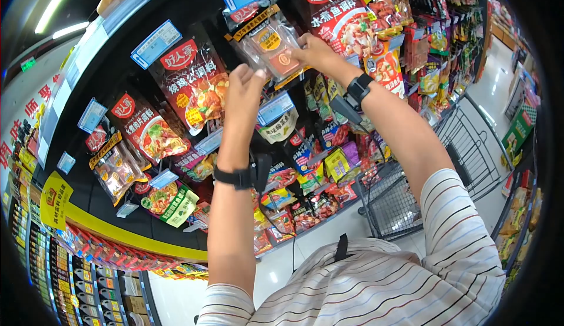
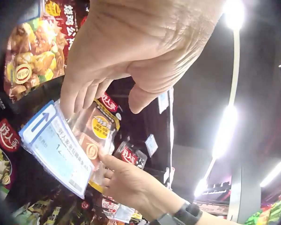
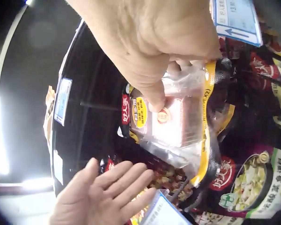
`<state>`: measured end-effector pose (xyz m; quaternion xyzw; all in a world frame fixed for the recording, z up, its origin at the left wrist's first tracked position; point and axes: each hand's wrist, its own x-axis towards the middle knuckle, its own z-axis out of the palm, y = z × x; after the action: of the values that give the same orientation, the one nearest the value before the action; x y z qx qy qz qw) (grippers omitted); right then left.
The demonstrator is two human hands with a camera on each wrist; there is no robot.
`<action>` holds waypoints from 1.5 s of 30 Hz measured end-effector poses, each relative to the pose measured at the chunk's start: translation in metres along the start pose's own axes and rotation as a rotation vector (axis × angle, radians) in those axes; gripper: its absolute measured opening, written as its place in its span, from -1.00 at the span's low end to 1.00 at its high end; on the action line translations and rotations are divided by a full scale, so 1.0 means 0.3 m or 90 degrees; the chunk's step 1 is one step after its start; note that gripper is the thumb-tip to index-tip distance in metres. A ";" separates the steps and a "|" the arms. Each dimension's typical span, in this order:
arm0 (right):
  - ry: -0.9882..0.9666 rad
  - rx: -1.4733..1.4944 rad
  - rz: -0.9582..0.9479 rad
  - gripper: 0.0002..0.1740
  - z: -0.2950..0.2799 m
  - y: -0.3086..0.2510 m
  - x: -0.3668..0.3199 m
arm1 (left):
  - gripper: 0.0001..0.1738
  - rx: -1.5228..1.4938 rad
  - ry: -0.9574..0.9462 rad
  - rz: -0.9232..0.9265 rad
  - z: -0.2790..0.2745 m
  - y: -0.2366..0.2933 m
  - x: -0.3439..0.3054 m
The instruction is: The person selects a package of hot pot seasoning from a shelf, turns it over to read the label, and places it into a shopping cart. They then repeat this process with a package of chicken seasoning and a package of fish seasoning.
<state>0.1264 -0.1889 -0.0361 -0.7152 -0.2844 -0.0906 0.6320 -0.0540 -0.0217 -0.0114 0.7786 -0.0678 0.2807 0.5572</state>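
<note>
My right hand (image 1: 322, 56) pinches a clear-fronted seasoning packet (image 1: 267, 43) with black and yellow edges, thumb on its front and fingers at the side and behind. Inside the packet (image 3: 175, 117) a reddish-brown block shows through the plastic. My left hand (image 1: 242, 94) is beside the packet's lower left, its fingers loosely extended. In the right wrist view the left hand (image 3: 105, 194) has its palm and straight fingers turned toward the packet, with nothing held. A price tag (image 2: 61, 147) sticks out just below the left fingers in the left wrist view.
Large red-labelled seasoning pouches (image 1: 191, 82) hang on hooks to the left, more pouches (image 1: 338, 17) to the right. Blue-edged price tags (image 1: 157, 44) jut out from the black rack. A grey shopping cart (image 1: 393, 202) stands at the lower right, beside the shelf.
</note>
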 end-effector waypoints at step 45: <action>-0.038 -0.058 -0.129 -0.52 0.264 -0.260 -0.145 | -0.51 -0.162 -0.143 -0.373 -0.358 -0.404 -0.866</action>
<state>0.0318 -0.1230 -0.0055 -0.7131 -0.3694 -0.1459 0.5777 -0.2586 0.0665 -0.2215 0.7155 0.0634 0.0104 0.6957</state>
